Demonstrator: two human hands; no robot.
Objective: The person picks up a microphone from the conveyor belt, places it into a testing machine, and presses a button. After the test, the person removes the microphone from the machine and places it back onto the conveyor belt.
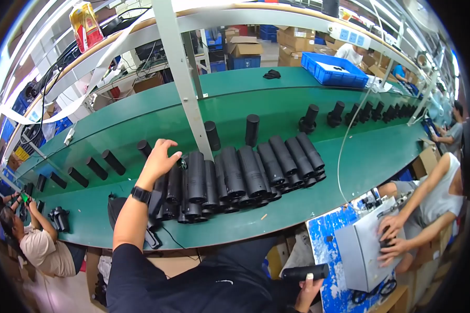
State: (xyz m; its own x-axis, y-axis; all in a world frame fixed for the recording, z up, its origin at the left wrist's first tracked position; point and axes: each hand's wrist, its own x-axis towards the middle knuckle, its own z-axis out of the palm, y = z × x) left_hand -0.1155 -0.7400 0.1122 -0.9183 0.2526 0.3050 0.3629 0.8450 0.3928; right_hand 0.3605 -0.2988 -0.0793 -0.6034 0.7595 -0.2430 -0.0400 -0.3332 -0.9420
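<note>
My left hand [162, 158] is raised over the left end of a pile of black ribbed cylinders [235, 172], its thumb and index finger apart and nothing visible between them. A dark wristband [140, 194] is on that arm. Just beyond the hand, a single black cylinder [144, 148] stands on the green bench. Low at the right, my right hand [308, 293] grips another black cylinder [303, 272], which lies level with the thumb pressed on its side. A small shiny piece [183, 163] shows by the left thumb; I cannot make out what it is.
A metal post [178, 73] rises behind the pile. Spaced black cylinders [251, 130] line the green bench [219, 94]. A blue bin [334, 70] stands on the far side. At right, a person's hands [391, 237] work on a grey box [368, 255]; another person [44, 245] sits at left.
</note>
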